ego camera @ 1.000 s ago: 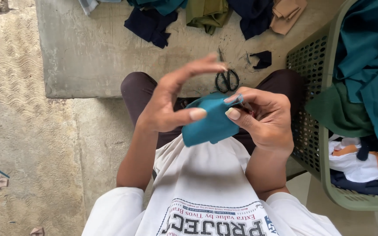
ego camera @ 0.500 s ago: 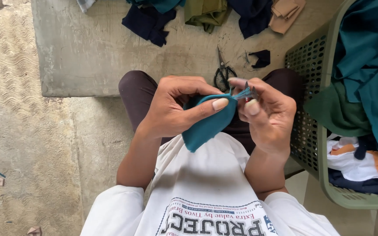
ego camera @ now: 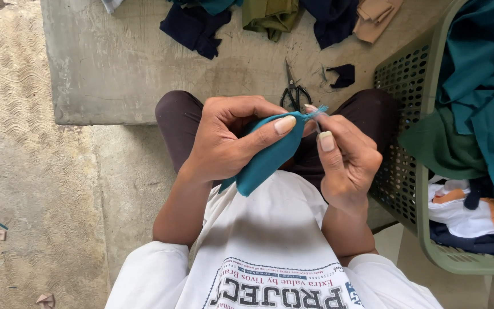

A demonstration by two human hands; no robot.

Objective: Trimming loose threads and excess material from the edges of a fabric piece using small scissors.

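One camera sits on the person's head and looks almost straight down, so the white shirt (ego camera: pixel 270 257) fills the near edge and the concrete slab (ego camera: pixel 132 63) with its scissors (ego camera: pixel 294 91) lies at the far edge. It is close: both hands sit mid-frame, with the green basket (ego camera: pixel 424 189) cut off at the right and bare floor (ego camera: pixel 30 171) at the left.

White short-sleeve tee w/ black block lettering + small print. Dark brown trousers. Left hand (ego camera: pixel 224 143), right hand (ego camera: pixel 347 157) bare; long pale nails.
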